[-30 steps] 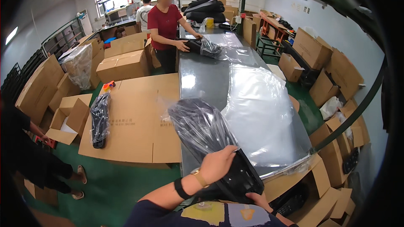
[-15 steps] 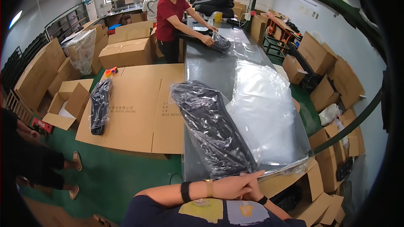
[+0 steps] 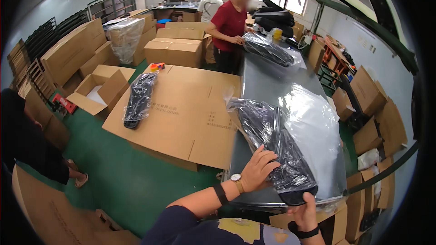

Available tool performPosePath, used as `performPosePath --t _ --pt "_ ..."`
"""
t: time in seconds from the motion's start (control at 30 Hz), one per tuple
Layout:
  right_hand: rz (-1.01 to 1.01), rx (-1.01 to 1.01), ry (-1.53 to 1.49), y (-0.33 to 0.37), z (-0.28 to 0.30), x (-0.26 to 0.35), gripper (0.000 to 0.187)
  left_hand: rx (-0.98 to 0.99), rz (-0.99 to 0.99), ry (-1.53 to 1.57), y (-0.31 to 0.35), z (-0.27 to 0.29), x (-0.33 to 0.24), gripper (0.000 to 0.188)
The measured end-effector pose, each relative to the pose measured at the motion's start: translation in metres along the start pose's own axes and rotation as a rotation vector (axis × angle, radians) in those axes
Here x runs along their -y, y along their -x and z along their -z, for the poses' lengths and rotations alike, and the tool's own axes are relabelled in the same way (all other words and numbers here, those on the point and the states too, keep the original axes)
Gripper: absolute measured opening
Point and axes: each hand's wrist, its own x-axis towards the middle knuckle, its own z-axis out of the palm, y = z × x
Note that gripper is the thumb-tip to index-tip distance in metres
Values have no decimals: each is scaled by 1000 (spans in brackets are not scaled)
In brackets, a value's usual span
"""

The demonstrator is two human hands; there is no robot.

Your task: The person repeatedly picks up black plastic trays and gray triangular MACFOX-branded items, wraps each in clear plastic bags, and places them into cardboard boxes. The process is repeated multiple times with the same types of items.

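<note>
A long black piece in a clear plastic bag (image 3: 274,138) lies along the near part of the grey table (image 3: 247,79). My left hand (image 3: 257,169) rests against its left side, fingers stretched out over the film. At the near end, my right hand (image 3: 303,213) grips the black piece, thumb on top and fingers underneath, partly hidden. The loose bag mouth sticks out past the far end. Just right of the piece lies a stack of clear plastic bags (image 3: 313,127).
Left of the table, flat cardboard (image 3: 181,109) bears another bagged black piece (image 3: 140,100). Across the table, a person in a red shirt (image 3: 229,22) handles a bagged black piece (image 3: 268,50). A person in dark clothes (image 3: 34,140) stands at left. Open cartons (image 3: 102,88) stand around.
My hands, together at the table's near edge before, have parted and now touch the bagged piece. The view has turned left. The person in red has moved a bagged piece on the table.
</note>
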Motion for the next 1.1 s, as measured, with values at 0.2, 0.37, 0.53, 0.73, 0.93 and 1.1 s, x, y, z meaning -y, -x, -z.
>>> performPosePath --t 0.2,0.37,0.53,0.73,0.93,1.1 --pt "294 458 309 -16 -51 49 52 -518 130 -9 -31 66 -10 63" --pt "454 494 631 -57 -65 44 70 -819 408 439 -18 162 -45 71" --pt "645 736 933 -91 -106 17 112 -948 221 467 89 212 -71 66" --pt "755 1299 673 -73 -213 -76 125 -979 753 285 76 236 -166 88" --pt "250 1170 179 -22 -246 -161 91 -763 876 127 80 269 -174 115" --pt "90 1077 101 -28 -296 -176 84 -603 746 313 116 338 -136 112"
